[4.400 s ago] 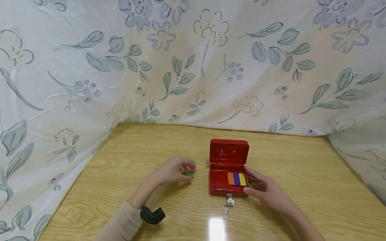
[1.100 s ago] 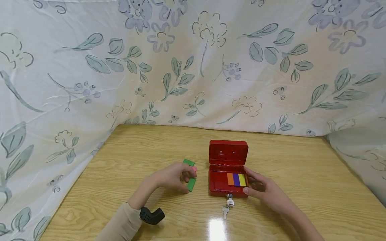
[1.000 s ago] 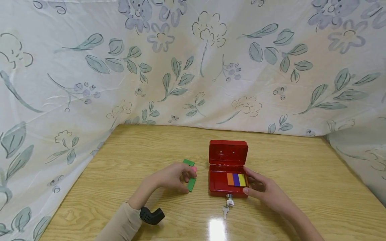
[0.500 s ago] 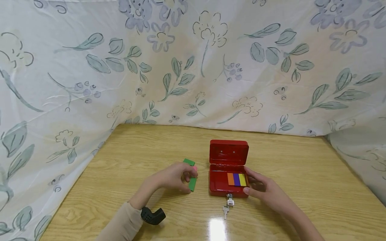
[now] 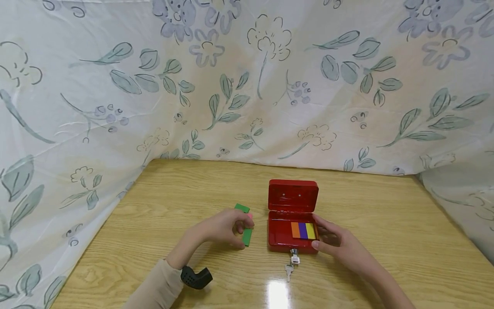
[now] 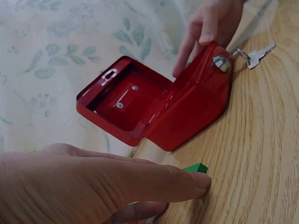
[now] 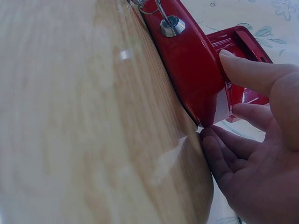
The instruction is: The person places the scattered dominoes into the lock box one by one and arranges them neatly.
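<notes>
My left hand [image 5: 224, 226] pinches a green block [image 5: 247, 237] on the table, thumb at its near end and curled fingers toward its far end. In the left wrist view the thumb hides most of this green block [image 6: 196, 168]. A second green block [image 5: 242, 208] lies just beyond the fingers, and a sliver of a pink block [image 5: 250, 215] shows beside them. My right hand [image 5: 337, 244] grips the right side of a red cash box [image 5: 279, 234], thumb at the near corner, forefinger at the far one. The lid [image 5: 293, 195] stands raised.
Inside the box, orange [image 5: 295, 230], purple [image 5: 302, 230] and yellow [image 5: 310, 231] blocks lie side by side at the right. One key [image 5: 295, 259] sits in the front lock, with another key [image 5: 289, 271] hanging from it. A floral cloth [image 5: 247, 86] hangs behind the wooden table [image 5: 185, 180].
Since the earliest frame my left hand has come nearer and slightly right, and the green blocks now show apart. Over the last second it shifts slightly right with the near one. The right hand stays.
</notes>
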`<state>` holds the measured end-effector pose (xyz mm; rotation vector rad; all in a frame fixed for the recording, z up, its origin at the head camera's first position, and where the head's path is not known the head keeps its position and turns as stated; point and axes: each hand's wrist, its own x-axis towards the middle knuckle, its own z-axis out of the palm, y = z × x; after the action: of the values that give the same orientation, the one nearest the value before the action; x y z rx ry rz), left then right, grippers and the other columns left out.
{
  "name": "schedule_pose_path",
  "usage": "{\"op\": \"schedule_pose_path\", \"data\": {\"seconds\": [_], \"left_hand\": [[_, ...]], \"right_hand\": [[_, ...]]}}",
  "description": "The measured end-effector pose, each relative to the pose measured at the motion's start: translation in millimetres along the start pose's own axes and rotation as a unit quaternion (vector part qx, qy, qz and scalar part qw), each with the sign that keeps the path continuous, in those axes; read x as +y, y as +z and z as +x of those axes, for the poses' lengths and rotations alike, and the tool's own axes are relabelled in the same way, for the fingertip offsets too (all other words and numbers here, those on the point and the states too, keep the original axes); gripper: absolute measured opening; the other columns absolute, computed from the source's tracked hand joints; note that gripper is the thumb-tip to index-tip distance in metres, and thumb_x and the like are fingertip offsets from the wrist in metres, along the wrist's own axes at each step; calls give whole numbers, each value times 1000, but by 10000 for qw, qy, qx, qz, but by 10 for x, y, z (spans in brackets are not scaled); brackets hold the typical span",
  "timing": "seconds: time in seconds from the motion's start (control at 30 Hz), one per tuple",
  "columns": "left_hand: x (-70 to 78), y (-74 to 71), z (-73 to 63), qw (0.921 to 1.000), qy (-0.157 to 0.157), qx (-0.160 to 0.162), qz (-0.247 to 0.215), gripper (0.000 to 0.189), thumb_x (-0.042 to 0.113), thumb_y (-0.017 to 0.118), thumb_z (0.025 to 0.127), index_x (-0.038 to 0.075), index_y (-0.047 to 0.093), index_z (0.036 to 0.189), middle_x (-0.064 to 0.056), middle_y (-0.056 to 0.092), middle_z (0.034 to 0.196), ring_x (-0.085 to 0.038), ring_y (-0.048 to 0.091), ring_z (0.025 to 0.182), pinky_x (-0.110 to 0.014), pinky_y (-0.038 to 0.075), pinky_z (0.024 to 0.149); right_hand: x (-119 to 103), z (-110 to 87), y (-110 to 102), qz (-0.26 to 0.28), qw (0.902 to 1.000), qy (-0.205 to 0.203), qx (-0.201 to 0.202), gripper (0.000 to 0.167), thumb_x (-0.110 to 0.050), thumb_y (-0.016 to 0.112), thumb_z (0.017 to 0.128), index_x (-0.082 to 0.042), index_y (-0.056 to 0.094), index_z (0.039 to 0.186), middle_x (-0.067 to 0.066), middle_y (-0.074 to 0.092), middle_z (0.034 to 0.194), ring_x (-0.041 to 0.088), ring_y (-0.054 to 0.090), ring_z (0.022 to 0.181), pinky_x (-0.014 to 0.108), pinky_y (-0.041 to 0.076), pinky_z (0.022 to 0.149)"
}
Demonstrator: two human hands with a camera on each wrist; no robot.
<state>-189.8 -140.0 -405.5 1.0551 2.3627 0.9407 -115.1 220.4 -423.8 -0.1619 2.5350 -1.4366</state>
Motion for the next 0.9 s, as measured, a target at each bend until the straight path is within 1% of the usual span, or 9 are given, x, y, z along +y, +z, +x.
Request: {"op": "schedule_pose_path", "data": {"seconds": [0.27, 0.47, 0.6, 0.8, 0.9], "left_hand": [[-1, 1, -3, 10000, 6, 15, -11, 47, 9, 90, 74, 6, 67, 115, 3, 66, 104, -13, 62, 86, -24, 53, 77], [3, -2, -1, 10000, 37, 52, 66, 48, 11, 90, 74, 5, 67, 115, 2, 67, 105, -11, 62, 86, -23, 53, 77], [8, -7, 1, 9998, 48, 123, 128, 48, 14, 90, 74, 5, 68, 116, 2, 68, 104, -12, 62, 88, -24, 53, 79], [13, -17, 8, 9993, 161, 223, 252, 50, 16, 90, 75, 4, 68, 117, 2, 68, 105, -11, 63, 94, -25, 52, 85], [18, -18, 10, 9992, 189, 240, 266, 49, 16, 90, 75, 3, 68, 117, 2, 68, 103, -11, 63, 94, -25, 53, 85]], "right_hand": [[3, 3, 3, -39, 10000, -7, 8, 78, -38, 76, 88, -23, 39, 155, 15, 42, 153, 39, 50, 129, 52, 48, 99], [-6, 1, 7, -47, 10000, 38, 21, 78, -39, 76, 88, -24, 40, 155, 14, 42, 153, 39, 49, 129, 52, 48, 99], [-5, 4, 7, -46, 10000, 43, 5, 78, -39, 76, 87, -24, 39, 155, 14, 42, 154, 39, 49, 129, 52, 48, 99], [-6, 4, 3, -34, 10000, 31, -4, 78, -39, 76, 87, -24, 39, 155, 15, 42, 154, 39, 49, 129, 52, 48, 99], [-2, 5, 2, -34, 10000, 39, -7, 78, -39, 76, 88, -24, 39, 155, 15, 42, 154, 39, 49, 129, 52, 48, 99]]}}
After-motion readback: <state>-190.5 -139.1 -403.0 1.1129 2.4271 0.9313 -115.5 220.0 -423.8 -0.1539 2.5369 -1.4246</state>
